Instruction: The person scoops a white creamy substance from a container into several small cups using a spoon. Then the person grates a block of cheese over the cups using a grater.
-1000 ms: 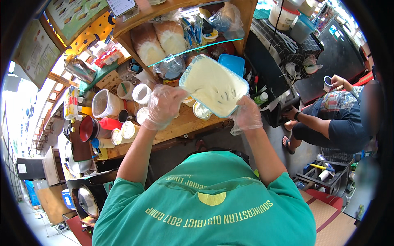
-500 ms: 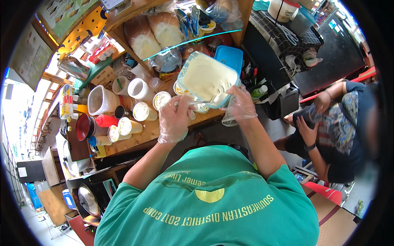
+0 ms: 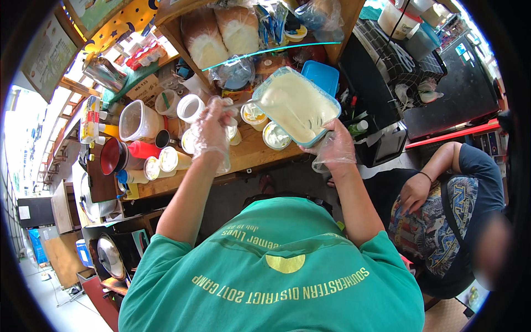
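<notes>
My right hand (image 3: 336, 145), in a clear plastic glove, grips the near right corner of a pale blue tub (image 3: 322, 128). The tub is tilted and holds smooth white cream (image 3: 298, 105). In my left hand (image 3: 210, 131), also gloved, is the handle of a spoon (image 3: 241, 104); its head, blurred, lies by the tub's left corner. Below the tub stand a cup topped with white cream (image 3: 276, 136) and another with cream and yellow bits (image 3: 254, 115). More filled cups sit around my left hand, which partly hides them.
A wooden counter (image 3: 243, 158) carries a clear container (image 3: 141, 123), white cups (image 3: 190, 108), a red bottle (image 3: 145, 149) and a dark red bowl (image 3: 113, 170). Bagged bread (image 3: 239, 33) fills the shelf behind. A blue lid (image 3: 321, 76) lies behind the tub. A person (image 3: 437, 210) is at the right.
My left hand has moved left with the spoon, away from the tub's near edge. The tub has shifted right and turned, uncovering more of the cups. The person at the right has changed posture.
</notes>
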A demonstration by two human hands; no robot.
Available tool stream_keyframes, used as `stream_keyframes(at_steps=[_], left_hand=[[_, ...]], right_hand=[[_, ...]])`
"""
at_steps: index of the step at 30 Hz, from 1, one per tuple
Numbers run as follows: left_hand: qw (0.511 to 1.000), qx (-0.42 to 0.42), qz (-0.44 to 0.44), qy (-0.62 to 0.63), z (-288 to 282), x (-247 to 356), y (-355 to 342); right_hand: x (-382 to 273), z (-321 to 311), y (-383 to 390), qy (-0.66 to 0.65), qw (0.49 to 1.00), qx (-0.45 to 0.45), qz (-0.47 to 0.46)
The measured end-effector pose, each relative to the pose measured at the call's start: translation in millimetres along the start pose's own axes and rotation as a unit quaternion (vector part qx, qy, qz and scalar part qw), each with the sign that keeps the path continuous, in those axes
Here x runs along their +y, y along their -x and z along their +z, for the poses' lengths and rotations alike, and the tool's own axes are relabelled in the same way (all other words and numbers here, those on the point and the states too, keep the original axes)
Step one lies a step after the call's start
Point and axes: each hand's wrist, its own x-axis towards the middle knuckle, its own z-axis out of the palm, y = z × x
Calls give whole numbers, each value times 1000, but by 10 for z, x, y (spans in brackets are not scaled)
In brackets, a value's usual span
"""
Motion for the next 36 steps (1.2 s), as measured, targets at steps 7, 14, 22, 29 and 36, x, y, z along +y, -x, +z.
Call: stream_keyframes(at_steps=[7, 14, 22, 29, 36], left_hand=[[978, 10, 130, -163, -191, 363, -149], [685, -196, 444, -543, -332, -37, -94], [635, -256, 515, -516, -483, -133, -140], [639, -278, 540, -473, -545, -56, -224], [626, -277, 532, -498, -585, 82, -128]], right_hand=[[-68, -10, 71, -41, 999, 29, -14], [-108, -38, 90, -34, 997, 47, -47], [-73, 30, 48, -52, 994, 49, -86], [40, 166, 74, -65, 990, 64, -110], [-4, 131, 75, -44, 989, 74, -123]])
